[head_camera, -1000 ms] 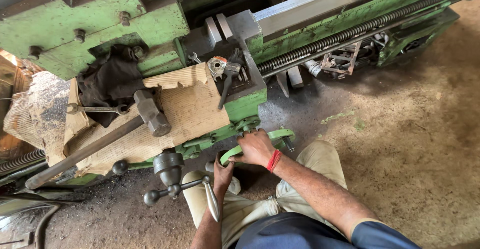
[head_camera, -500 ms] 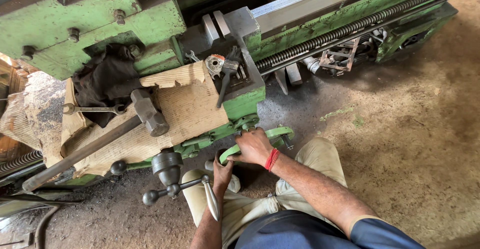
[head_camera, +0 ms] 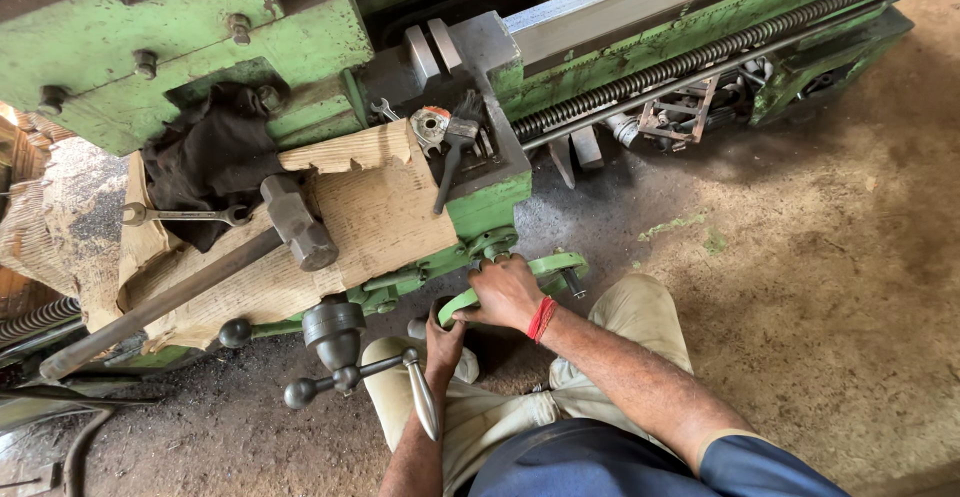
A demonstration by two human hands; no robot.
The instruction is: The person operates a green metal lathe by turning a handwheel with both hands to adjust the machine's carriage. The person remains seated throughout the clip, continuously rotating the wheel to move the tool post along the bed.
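Observation:
My right hand (head_camera: 507, 292), with a red thread at the wrist, grips the rim of a green handwheel (head_camera: 545, 265) on the front of a green lathe carriage (head_camera: 485, 207). Below it, my left hand (head_camera: 443, 341) reaches up under the same handwheel and touches its lower rim; what its fingers hold is hidden. A dark lever hub with ball-ended handles (head_camera: 335, 337) sticks out just left of my left forearm.
A sledgehammer (head_camera: 295, 222) with a long metal handle lies on cardboard (head_camera: 380, 222) over the carriage. A spanner (head_camera: 180, 215) and a dark cloth (head_camera: 205, 157) lie to the left. The lead screw (head_camera: 700, 57) runs to the right. The dirt floor (head_camera: 820, 287) is on the right.
The view has shifted slightly. Both hands stay on the green handwheel, with my right hand a little lower on its rim.

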